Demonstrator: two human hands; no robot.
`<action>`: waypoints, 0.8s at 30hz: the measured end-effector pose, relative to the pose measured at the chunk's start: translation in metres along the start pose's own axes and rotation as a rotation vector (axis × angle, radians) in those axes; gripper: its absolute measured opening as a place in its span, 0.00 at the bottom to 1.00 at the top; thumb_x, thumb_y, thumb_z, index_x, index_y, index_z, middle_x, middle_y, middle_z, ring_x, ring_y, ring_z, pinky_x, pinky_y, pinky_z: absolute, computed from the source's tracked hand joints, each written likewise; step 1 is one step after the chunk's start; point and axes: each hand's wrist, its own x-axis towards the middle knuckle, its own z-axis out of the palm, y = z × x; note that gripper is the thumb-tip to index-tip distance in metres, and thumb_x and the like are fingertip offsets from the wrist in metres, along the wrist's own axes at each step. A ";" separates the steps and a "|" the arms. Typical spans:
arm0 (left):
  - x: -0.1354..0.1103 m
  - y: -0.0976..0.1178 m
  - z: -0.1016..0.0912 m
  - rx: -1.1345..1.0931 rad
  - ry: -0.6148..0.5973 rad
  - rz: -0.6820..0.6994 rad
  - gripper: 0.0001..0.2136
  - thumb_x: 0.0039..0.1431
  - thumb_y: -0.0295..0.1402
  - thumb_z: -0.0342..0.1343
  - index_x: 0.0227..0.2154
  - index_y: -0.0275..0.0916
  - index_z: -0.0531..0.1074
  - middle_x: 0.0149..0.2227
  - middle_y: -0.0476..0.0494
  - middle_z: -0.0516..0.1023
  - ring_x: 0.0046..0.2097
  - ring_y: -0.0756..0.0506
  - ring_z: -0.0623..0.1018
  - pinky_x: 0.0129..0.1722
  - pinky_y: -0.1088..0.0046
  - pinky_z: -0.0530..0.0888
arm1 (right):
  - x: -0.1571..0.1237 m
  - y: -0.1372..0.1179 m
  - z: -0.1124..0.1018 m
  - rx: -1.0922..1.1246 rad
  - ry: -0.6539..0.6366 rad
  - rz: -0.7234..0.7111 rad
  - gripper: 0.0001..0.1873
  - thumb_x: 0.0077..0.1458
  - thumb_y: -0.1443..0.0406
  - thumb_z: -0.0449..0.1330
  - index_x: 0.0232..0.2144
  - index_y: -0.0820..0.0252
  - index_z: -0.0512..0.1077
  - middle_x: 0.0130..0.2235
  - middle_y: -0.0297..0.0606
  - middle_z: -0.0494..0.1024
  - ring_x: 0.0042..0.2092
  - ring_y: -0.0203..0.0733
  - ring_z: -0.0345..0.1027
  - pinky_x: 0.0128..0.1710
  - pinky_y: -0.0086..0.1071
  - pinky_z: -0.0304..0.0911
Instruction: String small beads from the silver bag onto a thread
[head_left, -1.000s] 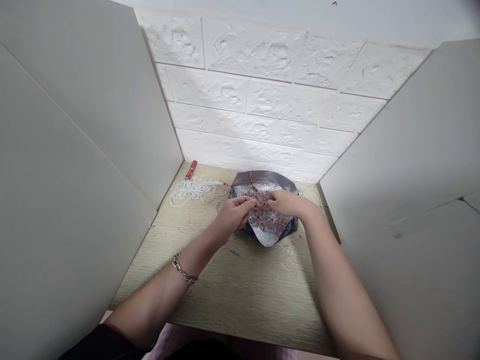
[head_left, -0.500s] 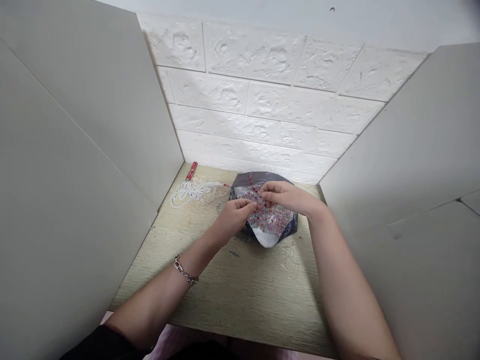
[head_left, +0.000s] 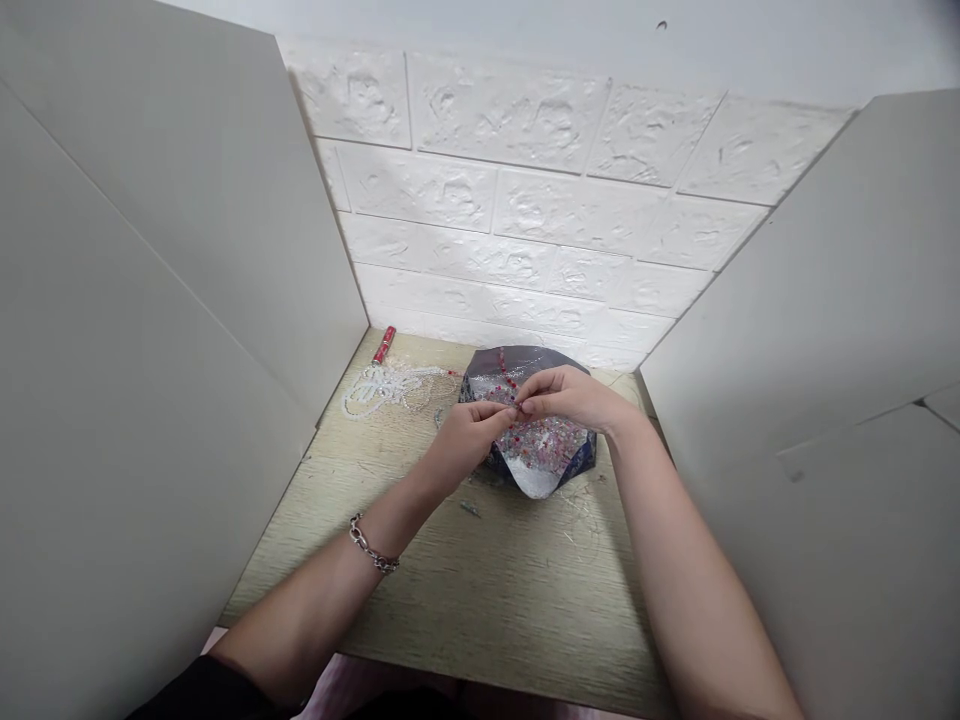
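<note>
Both hands have drawn closer: the right hand (head_left: 571,396), which a second ago lay lower across the beads, now sits nearer the pouch's far rim, its fingertips meeting those of the left hand (head_left: 466,442).

Each hand has thumb and fingers pinched together, tip to tip, just above the open mouth of a shiny dark foil pouch (head_left: 537,474). The pouch lies toward the far edge of the tabletop (head_left: 480,590), a pale wood-grain surface, slightly right of centre, and is spread wide to show a heap of small red, pink and clear beads (head_left: 551,440). To its left, near the far left corner, lies a tangle of strung white beads (head_left: 390,384), and beyond that a small red tube (head_left: 383,345) against the back wall. A metal chain bracelet (head_left: 372,545) circles the left wrist.

A white wall of moulded brick pattern (head_left: 525,200) closes the back, and plain white panels (head_left: 150,300) stand along both side edges, boxing in the desk.

Whatever the fingertips pinch is too small to make out; it may be a bead or thread. A tiny dark object (head_left: 470,508) on the tabletop near the pouch cannot be identified. Both forearms are cut off at the bottom of the view.

Pouch, white strand and red tube lie where they did before.
</note>
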 end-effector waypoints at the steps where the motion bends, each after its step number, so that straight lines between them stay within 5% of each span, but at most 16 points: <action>1: 0.000 0.000 0.000 -0.004 -0.004 0.000 0.15 0.47 0.41 0.54 0.29 0.32 0.74 0.10 0.57 0.53 0.14 0.58 0.52 0.16 0.78 0.46 | 0.000 0.000 0.000 0.007 -0.008 -0.001 0.07 0.43 0.65 0.60 0.28 0.61 0.73 0.29 0.34 0.76 0.32 0.34 0.68 0.38 0.31 0.62; 24: 0.000 0.002 -0.001 -0.065 -0.027 0.006 0.18 0.48 0.41 0.54 0.34 0.30 0.74 0.11 0.59 0.52 0.14 0.59 0.51 0.15 0.79 0.46 | 0.006 0.012 0.001 0.256 -0.011 -0.032 0.09 0.39 0.64 0.65 0.27 0.59 0.75 0.27 0.34 0.76 0.31 0.34 0.68 0.36 0.32 0.63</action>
